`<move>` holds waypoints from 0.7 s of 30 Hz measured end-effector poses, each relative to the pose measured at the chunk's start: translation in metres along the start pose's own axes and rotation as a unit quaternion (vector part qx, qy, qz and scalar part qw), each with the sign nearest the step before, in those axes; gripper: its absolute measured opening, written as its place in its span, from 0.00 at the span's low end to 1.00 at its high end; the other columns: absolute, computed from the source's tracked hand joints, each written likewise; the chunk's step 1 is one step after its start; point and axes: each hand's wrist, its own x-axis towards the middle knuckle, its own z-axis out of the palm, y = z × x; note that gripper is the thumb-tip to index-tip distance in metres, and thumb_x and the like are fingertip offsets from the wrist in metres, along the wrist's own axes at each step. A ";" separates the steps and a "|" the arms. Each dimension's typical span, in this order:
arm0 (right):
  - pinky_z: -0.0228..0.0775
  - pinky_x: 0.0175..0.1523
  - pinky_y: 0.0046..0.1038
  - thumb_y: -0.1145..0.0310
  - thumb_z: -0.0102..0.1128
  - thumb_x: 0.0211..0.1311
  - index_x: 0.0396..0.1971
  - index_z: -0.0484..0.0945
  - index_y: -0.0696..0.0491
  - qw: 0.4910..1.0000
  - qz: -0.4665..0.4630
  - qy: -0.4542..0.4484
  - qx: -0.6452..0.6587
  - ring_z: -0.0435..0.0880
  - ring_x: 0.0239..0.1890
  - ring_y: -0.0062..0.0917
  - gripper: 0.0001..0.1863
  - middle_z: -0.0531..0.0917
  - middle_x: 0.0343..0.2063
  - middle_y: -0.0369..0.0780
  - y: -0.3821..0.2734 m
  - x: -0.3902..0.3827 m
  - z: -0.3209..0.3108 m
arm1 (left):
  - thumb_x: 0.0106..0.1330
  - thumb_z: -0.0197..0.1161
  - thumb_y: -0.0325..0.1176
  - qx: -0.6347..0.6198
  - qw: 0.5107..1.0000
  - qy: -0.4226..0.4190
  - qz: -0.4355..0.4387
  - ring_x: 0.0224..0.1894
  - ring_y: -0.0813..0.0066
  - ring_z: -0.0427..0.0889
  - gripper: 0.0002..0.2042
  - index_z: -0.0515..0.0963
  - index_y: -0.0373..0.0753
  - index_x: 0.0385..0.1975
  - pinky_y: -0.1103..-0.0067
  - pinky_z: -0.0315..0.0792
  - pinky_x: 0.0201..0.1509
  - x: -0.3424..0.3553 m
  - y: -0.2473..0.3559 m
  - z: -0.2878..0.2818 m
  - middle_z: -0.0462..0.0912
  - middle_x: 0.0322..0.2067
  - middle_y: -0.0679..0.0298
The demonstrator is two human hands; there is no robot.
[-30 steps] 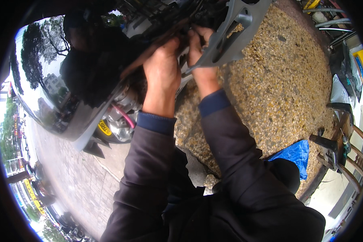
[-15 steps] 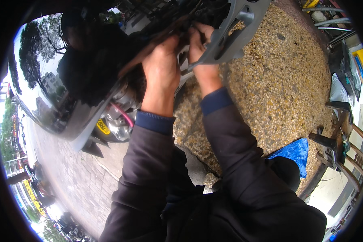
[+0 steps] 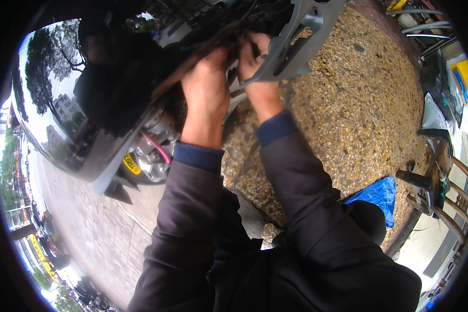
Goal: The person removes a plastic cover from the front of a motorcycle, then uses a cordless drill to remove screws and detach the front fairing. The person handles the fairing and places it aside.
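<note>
A glossy black vehicle body panel [image 3: 78, 104] fills the upper left, mirroring trees and a dark figure. My left hand [image 3: 205, 96] reaches under its edge, fingers curled mostly out of sight. Beside it my right hand [image 3: 259, 78] has thumb and fingers bent in among dark parts, closed on something I cannot make out, right against a grey plastic bracket [image 3: 291, 47] with long slots. Under the panel show metal parts [image 3: 156, 166], a pink hose [image 3: 158, 148] and a yellow label [image 3: 132, 162].
Pebbled ground [image 3: 359, 114] lies right of my arms, with a blue plastic sheet [image 3: 372, 197] on it. A wooden chair [image 3: 437, 171] with tools, metal tubes [image 3: 421, 28] and a yellow object [image 3: 465, 78] line the right. A paved street [image 3: 83, 218] with vehicles runs along the left.
Both hands stay at the panel edge and bracket with only very slight shifts of position. The view has drifted slightly.
</note>
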 end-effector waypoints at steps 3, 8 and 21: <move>0.73 0.41 0.35 0.77 0.63 0.58 0.38 0.78 0.59 0.999 -0.031 -0.008 -0.019 0.81 0.36 0.38 0.08 0.81 0.32 0.46 0.001 0.001 -0.004 | 0.61 0.50 0.21 0.006 1.000 -0.005 0.003 0.49 0.66 0.79 0.19 0.77 0.28 0.52 0.74 0.74 0.54 0.000 0.000 0.000 0.81 0.49 0.54; 0.73 0.42 0.33 0.75 0.64 0.58 0.39 0.76 0.59 1.000 0.000 -0.022 -0.020 0.81 0.35 0.37 0.10 0.81 0.32 0.44 0.000 0.001 -0.006 | 0.60 0.50 0.22 0.008 0.999 -0.041 0.012 0.51 0.65 0.78 0.20 0.77 0.28 0.53 0.74 0.72 0.56 0.002 -0.002 -0.004 0.81 0.50 0.55; 0.72 0.34 0.33 0.76 0.66 0.54 0.35 0.80 0.59 0.999 -0.015 0.042 0.006 0.80 0.29 0.36 0.08 0.81 0.27 0.45 -0.009 0.003 -0.003 | 0.62 0.50 0.22 -0.002 1.000 0.004 0.018 0.45 0.65 0.80 0.16 0.77 0.28 0.48 0.71 0.73 0.56 0.008 -0.007 -0.007 0.82 0.40 0.55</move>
